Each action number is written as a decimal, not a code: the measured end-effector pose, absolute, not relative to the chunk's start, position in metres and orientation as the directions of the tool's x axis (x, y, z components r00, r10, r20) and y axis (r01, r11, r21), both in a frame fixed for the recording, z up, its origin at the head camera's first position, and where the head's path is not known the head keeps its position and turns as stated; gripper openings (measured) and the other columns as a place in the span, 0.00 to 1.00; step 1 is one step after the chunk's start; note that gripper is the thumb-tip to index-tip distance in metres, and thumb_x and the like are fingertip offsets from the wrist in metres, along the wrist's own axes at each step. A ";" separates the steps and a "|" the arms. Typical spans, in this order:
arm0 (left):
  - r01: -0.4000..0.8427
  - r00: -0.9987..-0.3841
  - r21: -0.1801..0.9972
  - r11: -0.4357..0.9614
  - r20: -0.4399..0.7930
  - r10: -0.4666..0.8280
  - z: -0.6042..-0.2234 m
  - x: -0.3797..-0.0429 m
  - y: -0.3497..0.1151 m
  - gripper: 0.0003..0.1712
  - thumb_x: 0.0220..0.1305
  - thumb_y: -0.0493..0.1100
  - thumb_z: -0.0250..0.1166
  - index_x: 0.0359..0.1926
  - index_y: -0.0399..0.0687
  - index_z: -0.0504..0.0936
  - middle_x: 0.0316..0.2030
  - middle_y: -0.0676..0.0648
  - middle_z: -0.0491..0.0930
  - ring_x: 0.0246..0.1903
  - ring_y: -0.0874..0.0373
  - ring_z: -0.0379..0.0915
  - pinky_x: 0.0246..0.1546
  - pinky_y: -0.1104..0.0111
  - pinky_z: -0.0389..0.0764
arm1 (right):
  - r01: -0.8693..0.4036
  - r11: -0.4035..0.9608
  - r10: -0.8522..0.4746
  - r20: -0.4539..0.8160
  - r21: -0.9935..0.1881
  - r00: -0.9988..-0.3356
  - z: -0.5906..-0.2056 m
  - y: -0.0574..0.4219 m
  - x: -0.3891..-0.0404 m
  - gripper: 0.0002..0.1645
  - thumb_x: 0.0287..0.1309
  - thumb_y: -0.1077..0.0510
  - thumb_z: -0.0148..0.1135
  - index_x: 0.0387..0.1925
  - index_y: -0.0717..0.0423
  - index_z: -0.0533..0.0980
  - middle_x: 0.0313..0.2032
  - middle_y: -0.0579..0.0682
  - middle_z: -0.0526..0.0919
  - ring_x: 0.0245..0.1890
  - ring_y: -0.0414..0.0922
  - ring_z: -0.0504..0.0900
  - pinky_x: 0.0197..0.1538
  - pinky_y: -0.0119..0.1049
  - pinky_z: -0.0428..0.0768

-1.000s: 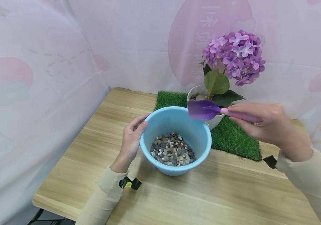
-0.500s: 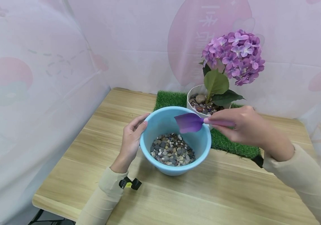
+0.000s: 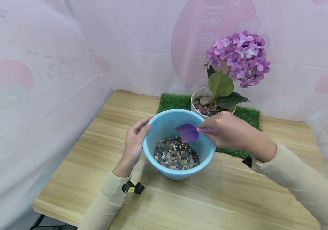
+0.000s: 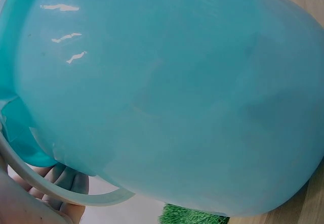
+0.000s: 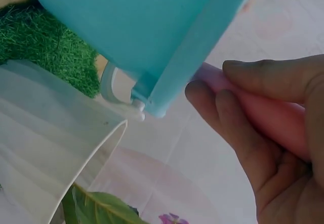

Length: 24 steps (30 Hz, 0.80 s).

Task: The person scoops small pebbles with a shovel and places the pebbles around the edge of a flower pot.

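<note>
A light-blue bucket [image 3: 178, 172] stands on the wooden table, with mixed small pebbles [image 3: 176, 155] covering its bottom. My left hand [image 3: 133, 142] grips the bucket's left rim, thumb over the edge; in the left wrist view its fingers [image 4: 66, 178] are beside the bucket's pale carrying handle [image 4: 93, 199]. Above the bucket's right rim, my right hand [image 3: 231, 132] holds a small garden trowel by its pink grip [image 5: 273, 115]. The trowel's purple blade [image 3: 188, 133] hangs inside the bucket over the pebbles, tilted down to the left. The rim hides the blade in the right wrist view.
Just behind the bucket is a white pot [image 5: 55, 118] with stones [image 3: 205, 101] and a purple hydrangea [image 3: 240, 59]. The pot stands on a strip of artificial turf [image 3: 175, 100]. A printed pale curtain [image 3: 141, 48] encloses the back and left of the table [image 3: 95, 159].
My right hand has moved left and down, bringing the trowel from beside the pot into the bucket. The left hand and the bucket have stayed in place.
</note>
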<state>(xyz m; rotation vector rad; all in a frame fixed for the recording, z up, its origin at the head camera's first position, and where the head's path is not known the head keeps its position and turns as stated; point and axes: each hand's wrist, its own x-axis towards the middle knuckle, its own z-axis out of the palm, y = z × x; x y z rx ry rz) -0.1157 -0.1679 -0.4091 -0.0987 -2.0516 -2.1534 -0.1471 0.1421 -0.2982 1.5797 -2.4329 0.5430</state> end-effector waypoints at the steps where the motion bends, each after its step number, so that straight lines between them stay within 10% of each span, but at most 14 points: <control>1: 0.164 -0.984 0.986 -0.042 0.161 -0.074 -0.409 -0.116 -0.168 0.22 0.80 0.40 0.57 0.69 0.38 0.77 0.63 0.36 0.81 0.56 0.56 0.84 0.57 0.65 0.90 | -0.906 0.376 -0.844 0.332 -0.195 -0.422 -0.299 0.139 -0.147 0.08 0.59 0.71 0.71 0.33 0.56 0.87 0.29 0.46 0.90 0.28 0.37 0.88 0.33 0.32 0.90; 8: 0.169 -0.984 0.984 -0.046 0.166 -0.070 -0.410 -0.116 -0.168 0.22 0.80 0.41 0.57 0.70 0.38 0.77 0.64 0.36 0.81 0.57 0.54 0.84 0.58 0.64 0.90 | -0.884 0.437 -0.857 0.221 -0.164 -0.465 -0.302 0.121 -0.150 0.25 0.60 0.72 0.63 0.16 0.48 0.65 0.17 0.42 0.65 0.19 0.34 0.61 0.22 0.25 0.68; 18: 0.180 -0.982 0.982 -0.062 0.176 -0.071 -0.410 -0.115 -0.168 0.20 0.80 0.40 0.57 0.68 0.42 0.79 0.63 0.37 0.82 0.58 0.50 0.83 0.59 0.61 0.90 | -0.843 0.524 -0.845 0.047 -0.122 -0.532 -0.317 0.094 -0.165 0.15 0.58 0.71 0.64 0.20 0.54 0.77 0.18 0.46 0.76 0.18 0.41 0.77 0.22 0.30 0.83; 24: 0.184 -0.981 0.982 -0.050 0.180 -0.071 -0.410 -0.115 -0.169 0.21 0.80 0.41 0.58 0.68 0.40 0.78 0.63 0.37 0.82 0.59 0.51 0.83 0.59 0.62 0.90 | -0.855 0.474 -0.863 0.084 -0.211 -0.498 -0.326 0.073 -0.172 0.20 0.51 0.76 0.59 0.14 0.52 0.72 0.14 0.44 0.71 0.15 0.38 0.69 0.20 0.26 0.75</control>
